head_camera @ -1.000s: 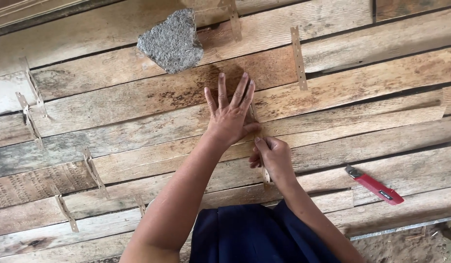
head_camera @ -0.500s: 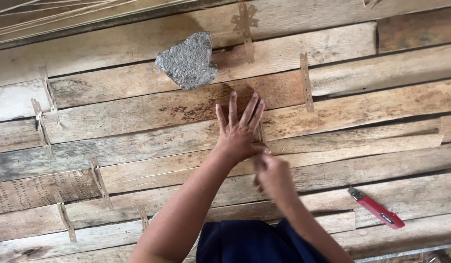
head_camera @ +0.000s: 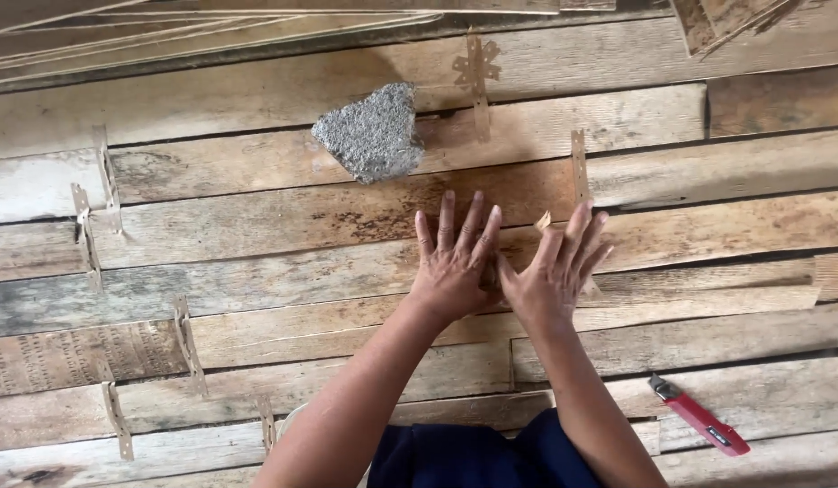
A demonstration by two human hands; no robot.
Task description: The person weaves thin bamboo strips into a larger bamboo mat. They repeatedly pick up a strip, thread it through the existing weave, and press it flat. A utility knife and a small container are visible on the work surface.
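A floor of weathered wooden planks (head_camera: 256, 226) is filling the view, its boards running side to side and showing grey, stained and bare patches. Thin bamboo strips (head_camera: 186, 348) are lying crosswise over the boards in several spots, to the left of the hands and beyond them.

The left hand (head_camera: 455, 258) is lying palm down on the planks with its fingers spread wide, holding nothing. The right hand (head_camera: 555, 271) is lying just beside it, also flat and wide open, its fingers fanning toward the upper right; the thumbs are meeting or nearly meeting between the two hands. A small pale strip end (head_camera: 544, 220) is showing just beyond the right hand's fingertips, close to an upright bamboo strip (head_camera: 579, 167) farther out; whether anything is pinned beneath the palms cannot be told.

Beyond the left hand's fingertips, a little to the left and apart from them, a rough grey stone (head_camera: 372, 133) is sitting on the boards. Well to the right of the right forearm, nearer the person, a red utility knife (head_camera: 699, 417) is lying untouched on a plank. Dark blue cloth (head_camera: 473, 456) is showing between the forearms at the near edge.
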